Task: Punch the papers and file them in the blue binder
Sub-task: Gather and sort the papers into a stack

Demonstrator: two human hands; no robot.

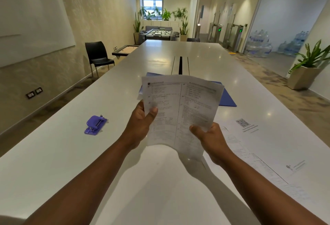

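Observation:
I hold a stack of printed papers [180, 106] up above the long white table [71, 153]. My left hand [141, 123] grips the stack's left edge, thumb on the front. My right hand [210, 139] pinches the lower right corner. Behind the raised sheets lies the blue binder [227, 97], mostly hidden, with its corners showing at the far left and right. A purple hole punch [95, 124] rests on the table to the left of my left hand, apart from it.
More printed sheets [259, 153] lie flat on the table at the right, one bearing a QR code. A dark cable slot [180, 64] runs along the table's middle beyond the binder. A black chair [97, 55] stands left of the table; a potted plant [309, 67] stands right.

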